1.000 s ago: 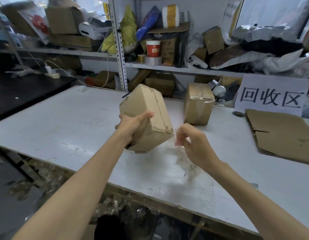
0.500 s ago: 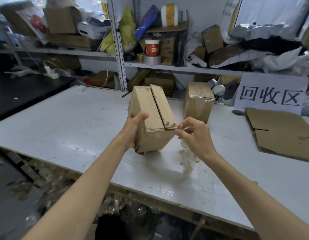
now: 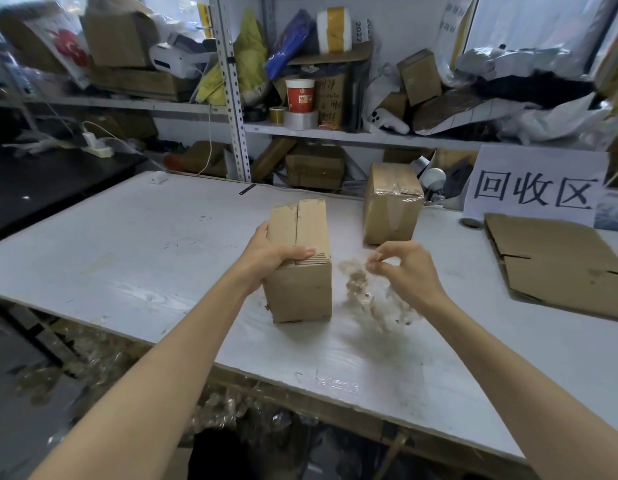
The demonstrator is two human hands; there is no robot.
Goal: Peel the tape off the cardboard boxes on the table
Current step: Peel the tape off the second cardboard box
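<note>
Cardboard: plain brown cardboard box [image 3: 300, 289] being gripped at top edge by left hand [image 3: 271, 254].
Tape: crumpled clear tape wad [image 3: 361, 289] dangling, being pinched by right hand [image 3: 406, 268].
Next: tape-wrapped brown carton [image 3: 392, 209] sitting beyond right hand.

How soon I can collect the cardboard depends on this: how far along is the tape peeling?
Done: the near box looks bare, steadied by the left hand. In hand: the right hand pinches a crumpled wad of peeled tape. Left: the far box still wears shiny tape.

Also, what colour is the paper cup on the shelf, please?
The paper cup is red with a white top band, clearest in the head view.
</note>
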